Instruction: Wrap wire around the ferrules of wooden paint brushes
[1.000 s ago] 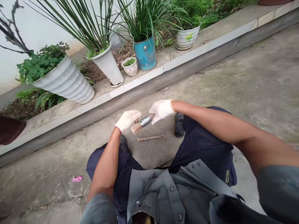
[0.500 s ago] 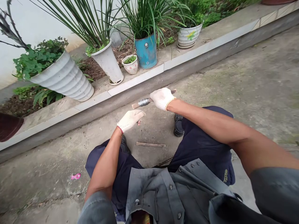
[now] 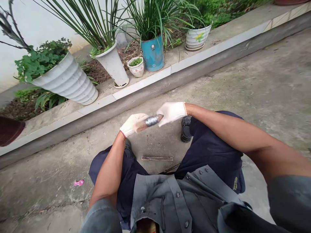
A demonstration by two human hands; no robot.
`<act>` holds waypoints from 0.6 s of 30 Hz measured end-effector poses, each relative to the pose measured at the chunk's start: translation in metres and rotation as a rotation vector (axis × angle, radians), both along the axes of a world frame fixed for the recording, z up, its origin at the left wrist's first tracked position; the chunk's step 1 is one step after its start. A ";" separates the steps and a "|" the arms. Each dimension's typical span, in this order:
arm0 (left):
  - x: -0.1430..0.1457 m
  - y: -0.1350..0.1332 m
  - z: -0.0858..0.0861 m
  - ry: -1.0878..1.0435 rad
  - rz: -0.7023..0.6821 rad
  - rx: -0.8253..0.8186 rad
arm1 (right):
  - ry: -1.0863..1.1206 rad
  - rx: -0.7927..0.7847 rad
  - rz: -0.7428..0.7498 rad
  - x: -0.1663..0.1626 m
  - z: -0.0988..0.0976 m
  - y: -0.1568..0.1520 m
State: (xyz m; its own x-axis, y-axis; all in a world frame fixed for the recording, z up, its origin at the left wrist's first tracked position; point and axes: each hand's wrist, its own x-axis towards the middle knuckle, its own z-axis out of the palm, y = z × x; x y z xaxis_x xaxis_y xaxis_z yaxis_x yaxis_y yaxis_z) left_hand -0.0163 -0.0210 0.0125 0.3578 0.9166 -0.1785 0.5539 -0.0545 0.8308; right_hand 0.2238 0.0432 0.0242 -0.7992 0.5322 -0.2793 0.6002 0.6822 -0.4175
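Observation:
Both of my hands wear white knitted gloves and meet in front of my knees. My right hand (image 3: 171,112) is closed on a wooden stick with silvery wire (image 3: 152,121) wound thickly round its middle. The stick is tilted and blurred, and its left end passes in front of my left hand (image 3: 133,123). The fingers of my left hand are closed and partly covered by the stick, so what they pinch is hidden. Below the hands, between my shoes, a second thin wooden stick (image 3: 157,159) shows against the concrete, with wire marks near its left part.
A tiled ledge (image 3: 142,85) runs diagonally ahead, carrying a ribbed white pot (image 3: 69,79), a tall white pot (image 3: 115,66), a small pot (image 3: 136,69), a blue pot (image 3: 153,55) and a white bowl-shaped pot (image 3: 197,37). A pink object (image 3: 78,183) lies on the ground at left.
My right hand has turned the wire-wound stick and brought it down towards my left hand, which it now overlaps. The second stick appears slightly nearer my body.

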 end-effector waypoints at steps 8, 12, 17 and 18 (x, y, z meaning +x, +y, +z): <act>0.014 0.000 -0.008 0.036 0.018 -0.050 | -0.003 0.261 -0.491 -0.011 -0.004 0.024; 0.016 0.001 -0.012 0.127 -0.033 -0.043 | -0.189 0.426 -0.496 -0.019 -0.016 0.022; 0.011 0.006 -0.010 0.283 -0.044 0.012 | -0.352 0.443 -0.252 -0.020 -0.023 0.007; 0.010 0.006 -0.009 0.313 -0.050 0.028 | -0.372 0.404 -0.176 -0.018 -0.024 0.005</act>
State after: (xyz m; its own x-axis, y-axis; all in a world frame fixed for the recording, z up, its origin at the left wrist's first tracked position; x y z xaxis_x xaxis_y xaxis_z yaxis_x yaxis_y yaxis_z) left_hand -0.0062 -0.0146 0.0035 0.3338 0.9055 -0.2618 0.7787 -0.1084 0.6180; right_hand 0.2061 0.0480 0.0007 -0.5758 0.7710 -0.2719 0.7757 0.6203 0.1163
